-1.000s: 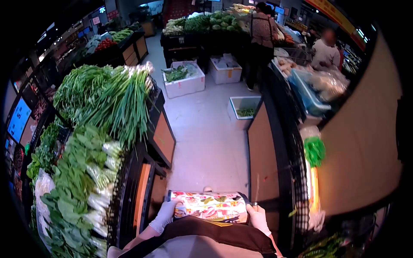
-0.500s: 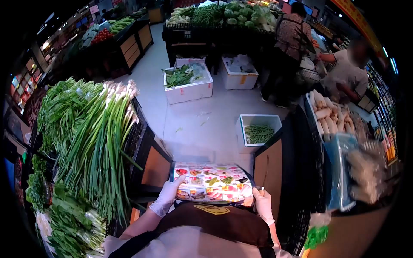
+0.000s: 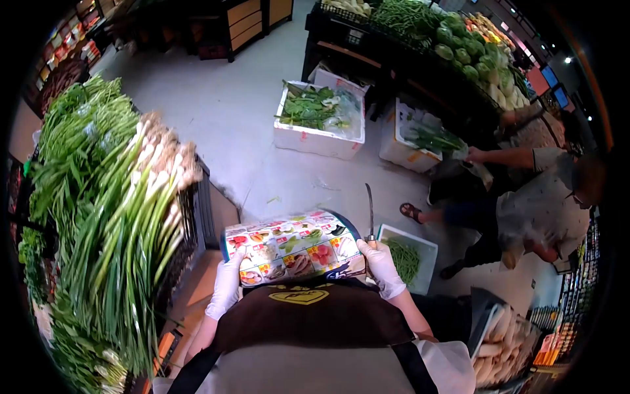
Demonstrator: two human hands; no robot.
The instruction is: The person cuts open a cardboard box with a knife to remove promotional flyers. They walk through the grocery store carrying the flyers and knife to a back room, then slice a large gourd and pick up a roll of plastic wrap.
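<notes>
In front of a dark brown cloth apron point(image 3: 367, 315), a glossy, multicoloured printed sheet point(image 3: 295, 253), bowed into a curve & covered w/ food pics, is held b/w both hands. Its L edge is gripped by the white-gloved left hand point(image 3: 228, 282), thumb on top, fingers mostly hidden; its R edge is gripped by the white-gloved right hand point(image 3: 385, 270), where a slim, curved-bladed knife point(image 3: 371, 220) is apparently held too, blade up. Since a moment ago the view has been swung & tilted: the blade is now plainly shown, & a white foam box point(image 3: 425, 268) of green beans point(image 3: 402, 259) is seen just past the right hand. For the work in hand, carrying on the move is suggested, w/ blade care needed.
</notes>
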